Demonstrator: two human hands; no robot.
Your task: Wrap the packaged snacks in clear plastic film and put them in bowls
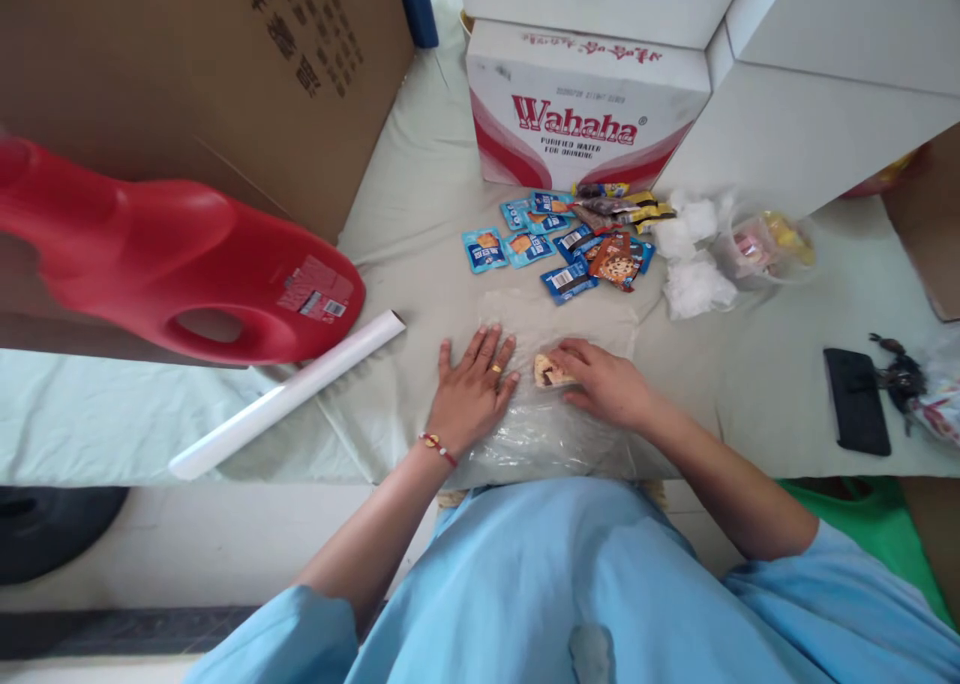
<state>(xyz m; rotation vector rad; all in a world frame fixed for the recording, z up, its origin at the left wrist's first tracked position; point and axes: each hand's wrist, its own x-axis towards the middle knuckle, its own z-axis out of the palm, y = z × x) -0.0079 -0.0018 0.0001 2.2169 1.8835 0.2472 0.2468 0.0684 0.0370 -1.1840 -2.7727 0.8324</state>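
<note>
At the desk (pixel 420 274), the right hand (pixel 606 382) clasps a pale, dark-flecked chunk (pixel 548 370) in its fingers over clear plastic film (pixel 555 446); the left hand (pixel 468 394) lies flat, grasping nothing. From here, the chunk looks light, crumbly, best pinched gently by its sides.

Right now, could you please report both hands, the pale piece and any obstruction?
Left hand spread on clear plastic. Right hand gripping the pale piece, on or just above the plastic. Snack packets beyond, clear of both hands.
</note>
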